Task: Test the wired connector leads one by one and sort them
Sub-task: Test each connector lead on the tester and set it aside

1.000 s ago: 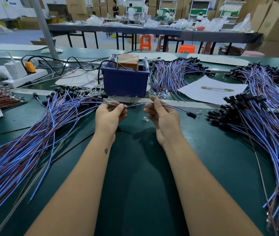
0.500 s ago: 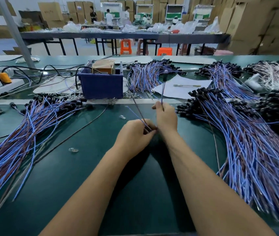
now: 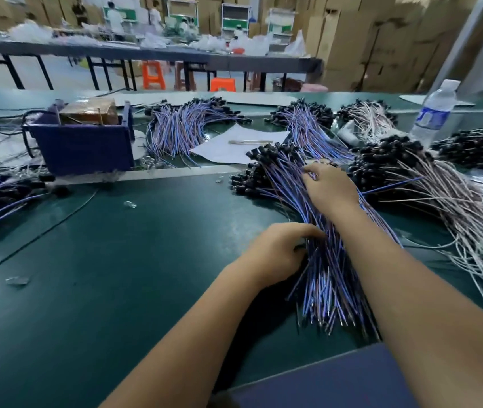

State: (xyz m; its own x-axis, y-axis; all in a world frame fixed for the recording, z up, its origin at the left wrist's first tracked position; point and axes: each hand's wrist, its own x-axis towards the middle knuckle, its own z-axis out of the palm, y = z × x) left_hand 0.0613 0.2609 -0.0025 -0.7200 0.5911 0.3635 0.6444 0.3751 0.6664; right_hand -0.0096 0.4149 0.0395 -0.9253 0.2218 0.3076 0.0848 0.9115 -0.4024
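Person at the bench: two bare forearms, no sleeves showing up to the frame edge, no watch, bracelet or ring seen on the left hand [image 3: 275, 254] or right hand [image 3: 330, 188], no gloves, nails short and plain where visible, dark blue garment [image 3: 337, 384] at lap level.

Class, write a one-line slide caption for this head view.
Both hands work a pile of blue leads on the green bench.
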